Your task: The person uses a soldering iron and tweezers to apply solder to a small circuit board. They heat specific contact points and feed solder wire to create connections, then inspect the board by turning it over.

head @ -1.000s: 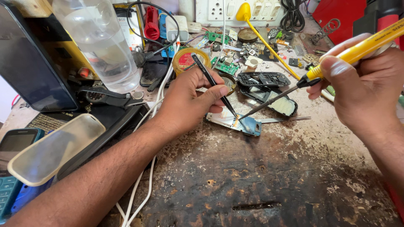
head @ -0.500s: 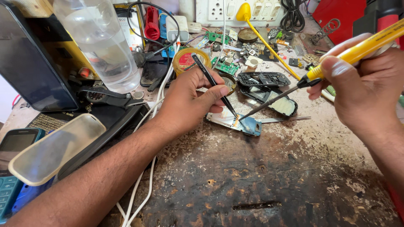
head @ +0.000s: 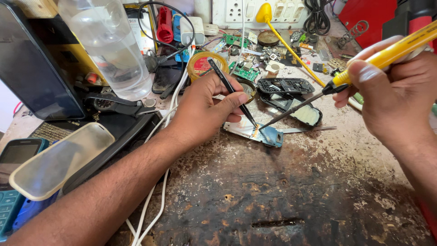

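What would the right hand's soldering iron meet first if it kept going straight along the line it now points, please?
Probably the small blue circuit board: the right hand aims the yellow-handled soldering iron down-left, its tip beside the black tweezers held by the left hand. Whether it already touches is unclear.

The workbench (head: 282, 200) is a worn wooden top, dark and scorched near the front, paler and flaking farther back. At its middle lies a small blue circuit board (head: 257, 132), with black phone casings (head: 287, 86) just beyond it. Far back sit loose green boards (head: 243, 73), a round yellow tin (head: 202, 64) and small parts. On the left stand a clear plastic bottle (head: 109, 45), a black keyboard (head: 91, 136), a clear phone cover (head: 59, 159) and white cables (head: 157, 200).
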